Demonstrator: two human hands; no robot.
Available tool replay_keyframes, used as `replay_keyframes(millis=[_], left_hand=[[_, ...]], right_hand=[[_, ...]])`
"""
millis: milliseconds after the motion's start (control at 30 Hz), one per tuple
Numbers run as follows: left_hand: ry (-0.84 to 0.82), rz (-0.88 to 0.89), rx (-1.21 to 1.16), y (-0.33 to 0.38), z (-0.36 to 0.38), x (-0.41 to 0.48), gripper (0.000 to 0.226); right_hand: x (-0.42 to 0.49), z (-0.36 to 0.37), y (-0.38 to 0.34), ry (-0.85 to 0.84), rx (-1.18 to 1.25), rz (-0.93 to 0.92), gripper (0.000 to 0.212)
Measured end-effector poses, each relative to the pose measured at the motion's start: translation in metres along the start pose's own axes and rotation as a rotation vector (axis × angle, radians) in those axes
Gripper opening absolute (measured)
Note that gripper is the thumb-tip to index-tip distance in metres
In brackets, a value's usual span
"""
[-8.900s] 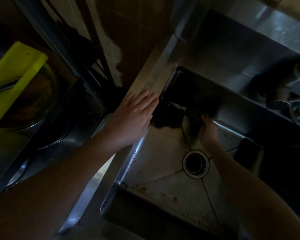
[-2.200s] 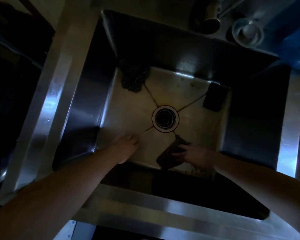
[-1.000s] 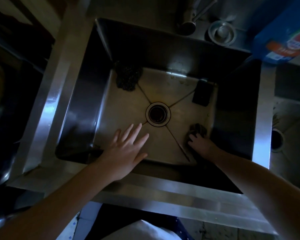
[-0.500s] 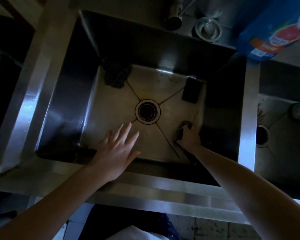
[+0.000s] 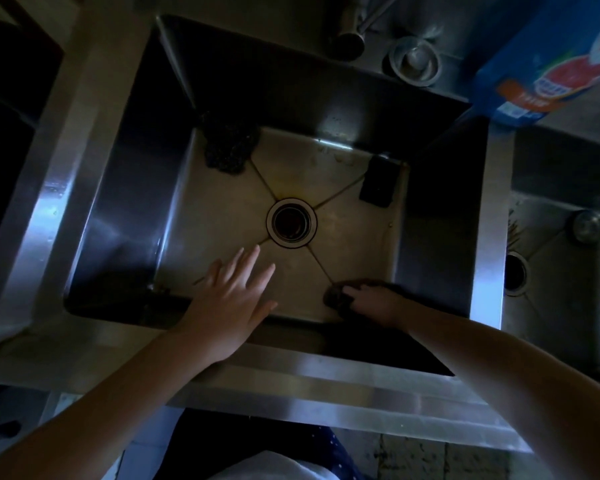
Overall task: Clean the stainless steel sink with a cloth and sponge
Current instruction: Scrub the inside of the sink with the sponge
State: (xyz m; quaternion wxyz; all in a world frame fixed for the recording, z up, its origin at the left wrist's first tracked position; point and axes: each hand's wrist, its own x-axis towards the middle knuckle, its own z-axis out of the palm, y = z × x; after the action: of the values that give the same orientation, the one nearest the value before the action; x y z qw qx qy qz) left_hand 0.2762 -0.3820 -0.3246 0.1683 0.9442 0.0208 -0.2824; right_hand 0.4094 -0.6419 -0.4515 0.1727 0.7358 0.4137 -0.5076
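1. Head view looks straight down into the sink. Its basin fills the middle of the frame, with the drain at the centre.
2. The right hand is at the lower right of the basin floor. Its fingers are bent over a dark pad and press it onto the steel, close to the near wall and at the end of a crease running out from the drain.
3. The left hand is at the lower middle, flat, with fingers straight and spread, grasping nothing. Whether it touches the floor is unclear.
4. The step in hand looks like scrubbing the lower right part of the floor. It goes best with the pad kept flat and pressed firmly, using short overlapping strokes along the crease and into the seam where floor meets wall, then working toward the drain.
5. Bracing the free hand on the rim would likely steady the pressure.
6. A knobbly dark cloth sits in the basin's upper left corner, and a black sponge lies at the upper right. Both are well apart from the hands.
7. Brownish marks along the upper edge of the floor and above the drain appear not yet cleaned.
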Motion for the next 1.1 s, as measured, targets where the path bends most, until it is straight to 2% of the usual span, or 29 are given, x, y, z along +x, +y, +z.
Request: replay_keyframes(millis=[100,167,233,300,367,433,500,667,767,1000,1100], left_hand=[[0.004,0.001,0.014,-0.002,0.0,0.0,0.07],[-0.002,0.008,0.026,-0.001,-0.002,0.0,0.078],[-0.037,0.001,0.005,-0.002,-0.003,0.0,0.074],[-0.078,-0.005,-0.002,-0.002,-0.006,0.0,0.063],[-0.091,-0.002,0.009,-0.001,-0.008,0.001,0.061],[-0.088,-0.004,0.011,-0.001,-0.01,0.003,0.06],[-0.087,-0.004,0.014,-0.002,-0.01,0.005,0.06],[-0.036,0.038,0.021,-0.006,-0.006,-0.003,0.062],[-0.033,0.011,0.016,-0.009,-0.004,-0.01,0.064],[0.066,0.071,0.082,-0.012,0.0,-0.025,0.062],[0.094,0.125,0.104,-0.016,0.002,-0.028,0.067]], right_hand=[[-0.004,-0.006,0.007,0.007,0.089,0.089,0.045],[-0.007,-0.01,0.004,0.052,0.078,0.122,0.049],[-0.01,-0.01,-0.004,0.158,0.113,0.156,0.041],[-0.014,-0.01,-0.017,0.354,0.331,0.286,0.026],[-0.016,-0.013,-0.025,0.481,0.64,0.545,0.027],[-0.009,-0.012,-0.024,0.429,0.915,0.754,0.048],[0.002,-0.011,-0.022,0.326,1.134,0.851,0.072],[0.03,-0.015,-0.026,0.346,1.342,0.985,0.104],[0.039,-0.016,-0.024,0.414,1.421,1.019,0.104],[0.044,-0.02,-0.019,0.367,1.437,1.065,0.099],[0.05,-0.017,-0.021,0.354,1.457,1.01,0.117]])
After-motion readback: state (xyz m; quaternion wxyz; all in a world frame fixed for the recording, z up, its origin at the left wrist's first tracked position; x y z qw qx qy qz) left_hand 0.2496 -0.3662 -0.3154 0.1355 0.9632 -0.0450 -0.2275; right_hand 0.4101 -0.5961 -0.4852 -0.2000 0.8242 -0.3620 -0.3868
